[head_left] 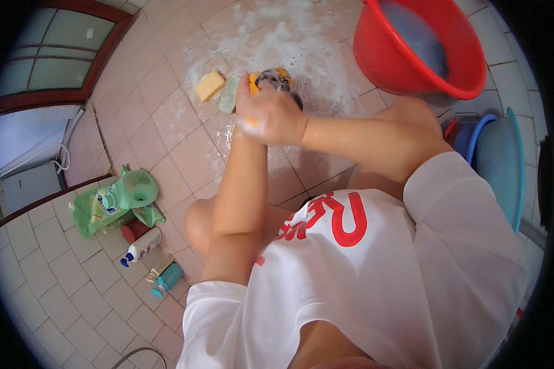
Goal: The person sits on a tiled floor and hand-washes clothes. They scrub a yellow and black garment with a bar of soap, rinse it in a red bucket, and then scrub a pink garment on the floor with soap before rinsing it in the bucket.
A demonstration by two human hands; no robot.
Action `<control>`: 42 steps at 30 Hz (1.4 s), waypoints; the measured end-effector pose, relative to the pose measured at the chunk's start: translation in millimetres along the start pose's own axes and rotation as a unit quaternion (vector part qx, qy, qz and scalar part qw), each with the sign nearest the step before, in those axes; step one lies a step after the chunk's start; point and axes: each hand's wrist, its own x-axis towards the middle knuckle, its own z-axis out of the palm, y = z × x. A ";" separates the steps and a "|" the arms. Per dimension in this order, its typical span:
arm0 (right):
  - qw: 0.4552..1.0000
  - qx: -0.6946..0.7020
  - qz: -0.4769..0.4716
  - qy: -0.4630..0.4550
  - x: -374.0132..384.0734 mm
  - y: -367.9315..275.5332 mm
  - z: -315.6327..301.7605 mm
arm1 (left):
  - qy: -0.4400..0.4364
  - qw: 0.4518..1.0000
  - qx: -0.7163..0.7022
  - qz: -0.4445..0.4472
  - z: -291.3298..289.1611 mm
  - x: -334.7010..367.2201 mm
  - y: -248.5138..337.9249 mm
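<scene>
2 hands (276, 117) on 1 soapy black-yellow bundle (274, 78), near 1 yellow block (210, 86).

Right hand (276, 115) across left hand (244, 99)

From my distant post I watch my left forearm (243, 178) run almost straight up, its elbow (232, 237) only slightly bent. My right elbow (434, 144) juts out to the side, and my right forearm (369, 135) crosses nearly level to the middle. There the right hand, curled in tightly, overlaps the left, most of which I can't make out.
</scene>
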 end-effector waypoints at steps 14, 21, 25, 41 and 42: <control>0.947 0.179 0.224 -0.148 11.9 42.0 0.3 | 0.362 0.844 0.306 0.251 51.3 31.5 -45.9; 0.950 -0.150 0.092 -0.256 10.8 -8.5 -32.8 | 0.374 0.923 -0.064 0.064 53.1 6.4 -3.3; 0.965 0.058 -0.239 -0.087 -20.5 -27.2 -9.5 | 0.280 0.958 -0.034 -0.047 -13.0 -5.7 10.7; 0.992 0.112 -0.050 0.016 -37.0 -25.8 19.8 | 0.140 0.986 0.070 0.051 3.6 -5.1 -6.3; 0.994 0.103 0.015 -0.016 -27.0 -34.1 14.6 | 0.141 0.977 0.101 0.123 4.4 -2.7 -4.9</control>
